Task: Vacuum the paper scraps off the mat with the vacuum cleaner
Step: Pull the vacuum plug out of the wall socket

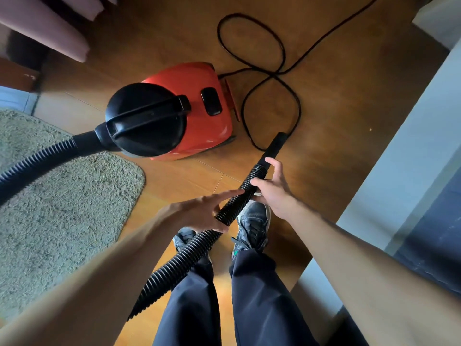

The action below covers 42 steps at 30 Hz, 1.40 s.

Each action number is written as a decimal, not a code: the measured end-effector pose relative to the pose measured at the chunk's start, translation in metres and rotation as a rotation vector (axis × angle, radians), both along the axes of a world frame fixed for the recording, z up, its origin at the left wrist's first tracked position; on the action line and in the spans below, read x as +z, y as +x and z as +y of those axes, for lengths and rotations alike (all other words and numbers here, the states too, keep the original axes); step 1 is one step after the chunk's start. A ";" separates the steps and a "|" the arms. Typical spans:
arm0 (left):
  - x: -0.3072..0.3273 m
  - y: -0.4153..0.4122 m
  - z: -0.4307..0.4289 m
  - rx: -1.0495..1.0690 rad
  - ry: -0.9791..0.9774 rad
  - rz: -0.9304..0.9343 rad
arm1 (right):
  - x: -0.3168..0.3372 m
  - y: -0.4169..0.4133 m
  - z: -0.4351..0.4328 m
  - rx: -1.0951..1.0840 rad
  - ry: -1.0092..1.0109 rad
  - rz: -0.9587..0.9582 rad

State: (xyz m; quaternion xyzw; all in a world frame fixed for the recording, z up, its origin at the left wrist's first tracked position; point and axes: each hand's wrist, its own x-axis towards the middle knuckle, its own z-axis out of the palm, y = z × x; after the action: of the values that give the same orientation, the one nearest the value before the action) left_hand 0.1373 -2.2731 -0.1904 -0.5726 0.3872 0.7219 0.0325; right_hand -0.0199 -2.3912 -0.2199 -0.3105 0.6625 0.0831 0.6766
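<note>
A red vacuum cleaner (pixel 189 106) with a black front and carry handle stands on the wooden floor ahead of me. Its black ribbed hose (pixel 189 255) leaves the front, runs off the left edge and comes back up between my legs. My right hand (pixel 272 191) grips the hose near its smooth black nozzle (pixel 274 146), which points away over the floor. My left hand (pixel 202 213) holds the hose lower down, index finger stretched along it. A shaggy grey-green mat (pixel 62 208) lies at the left; I see no paper scraps on its visible part.
The black power cord (pixel 272 76) lies looped on the floor behind and right of the vacuum. A light-coloured furniture edge (pixel 404 171) runs along the right. Pinkish curtains (pixel 45 28) hang at the top left. My two shoes (pixel 252 226) stand on the floor below the hose.
</note>
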 end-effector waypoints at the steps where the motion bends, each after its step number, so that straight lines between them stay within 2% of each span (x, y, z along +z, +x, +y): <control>1: -0.002 0.001 0.000 0.007 0.007 -0.002 | -0.003 0.002 0.000 0.008 0.007 -0.001; 8: -0.010 0.009 -0.001 0.021 0.074 0.002 | -0.013 0.006 -0.006 0.102 0.032 0.025; 10: -0.010 0.010 -0.001 0.020 0.077 -0.006 | -0.012 0.009 -0.011 0.248 -0.009 0.106; 13: -0.010 0.010 0.002 0.015 0.088 -0.018 | -0.006 0.025 -0.025 0.724 -0.404 0.267; 16: -0.007 0.010 0.003 0.026 0.083 -0.003 | 0.011 0.059 -0.036 0.790 -0.762 0.115; 20: -0.004 0.007 0.001 0.004 0.075 -0.004 | 0.019 0.109 -0.037 0.985 -0.881 -0.099; 23: -0.003 0.006 0.000 -0.004 0.073 -0.003 | 0.009 0.124 -0.029 1.127 -0.918 -0.099; 28: -0.005 0.010 0.001 0.017 0.084 0.009 | -0.002 0.125 -0.022 1.176 -1.051 0.040; 33: -0.007 0.014 0.002 0.030 0.077 0.013 | -0.002 0.129 -0.022 1.262 -1.036 0.102; 36: -0.006 0.014 0.004 0.051 0.056 0.017 | 0.001 0.128 -0.027 1.275 -0.978 0.063; 39: -0.003 0.010 0.006 0.075 0.045 0.011 | 0.007 0.116 -0.034 1.111 -0.837 -0.138; 42: -0.001 0.006 0.008 0.084 0.012 -0.015 | 0.013 0.094 -0.032 0.845 -0.798 -0.105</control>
State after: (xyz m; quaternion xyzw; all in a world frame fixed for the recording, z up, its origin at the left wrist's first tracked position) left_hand 0.1432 -2.2646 -0.1915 -0.5936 0.3583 0.7205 0.0083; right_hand 0.0738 -2.4234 -0.2064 -0.7826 0.4267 0.0742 0.4472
